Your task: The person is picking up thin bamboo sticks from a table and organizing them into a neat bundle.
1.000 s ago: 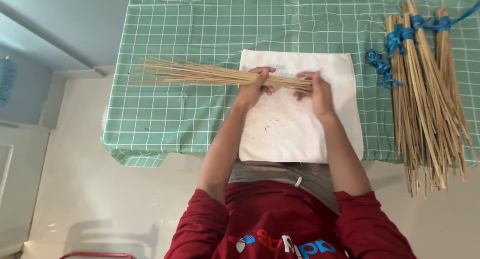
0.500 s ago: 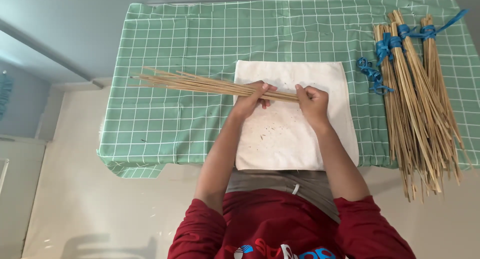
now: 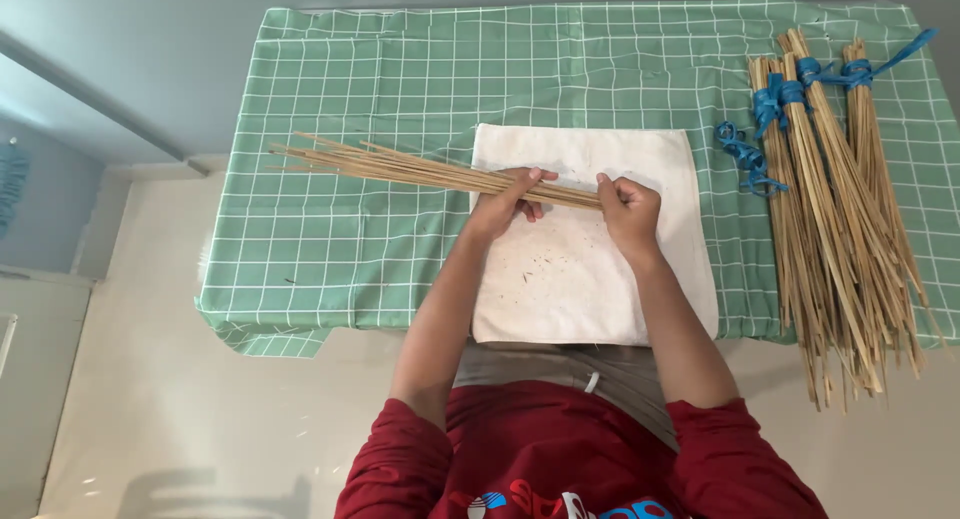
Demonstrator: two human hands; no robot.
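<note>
A loose bundle of thin, pale tan sticks (image 3: 430,171) lies nearly level above the white cloth (image 3: 590,279), tilted slightly so its far end sits a little higher. That far end fans out beyond the cloth's left edge, the tips spread apart over the green checked cover. The near end is gathered tight and ends over the cloth's upper middle. The cloth itself lies flat, rectangular, speckled with small dark flecks.
</note>
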